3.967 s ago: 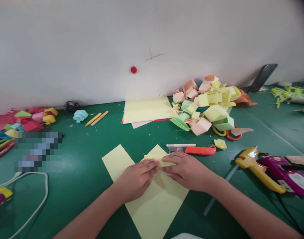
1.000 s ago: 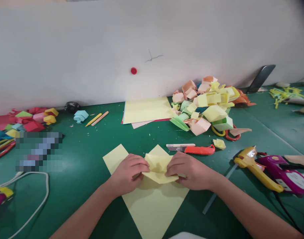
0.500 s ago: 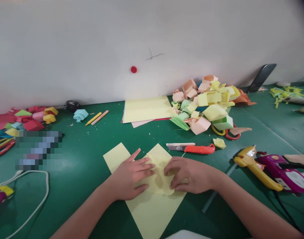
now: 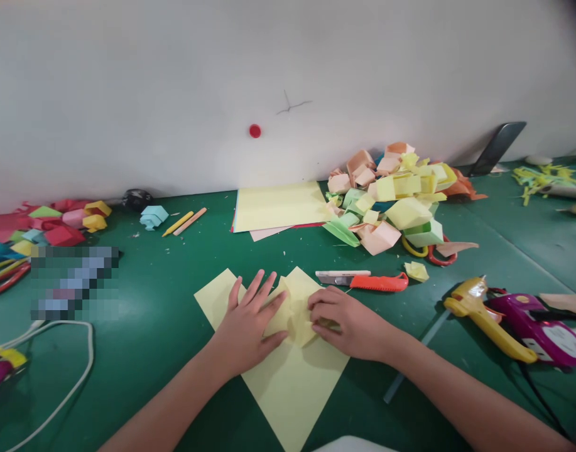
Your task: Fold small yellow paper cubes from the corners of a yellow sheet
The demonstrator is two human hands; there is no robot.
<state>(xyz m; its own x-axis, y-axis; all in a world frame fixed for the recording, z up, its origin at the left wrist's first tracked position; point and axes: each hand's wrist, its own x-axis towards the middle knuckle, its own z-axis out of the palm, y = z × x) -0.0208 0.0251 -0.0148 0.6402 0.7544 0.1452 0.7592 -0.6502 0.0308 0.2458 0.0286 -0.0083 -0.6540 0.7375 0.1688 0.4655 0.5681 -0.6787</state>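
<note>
A small folded piece of pale yellow paper [image 4: 294,311] lies on a larger yellow sheet [image 4: 292,383] on the green table [image 4: 165,289]. My left hand [image 4: 247,326] lies flat, fingers spread, pressing the left side of the folded piece. My right hand [image 4: 347,320] rests on its right side with fingers curled, tips pressing the fold. The part of the piece under my palms is hidden.
An orange box cutter [image 4: 363,280] lies just beyond my right hand. A yellow glue gun [image 4: 485,317] and a purple one [image 4: 542,326] lie at right. A heap of folded paper boxes [image 4: 391,201], a paper stack [image 4: 278,207], pencils [image 4: 184,223] and a white cable [image 4: 56,370] surround the spot.
One second ago both hands held the folded piece raised; they have pressed it flat on the sheet. My left hand's fingers have since spread out and shifted forward.
</note>
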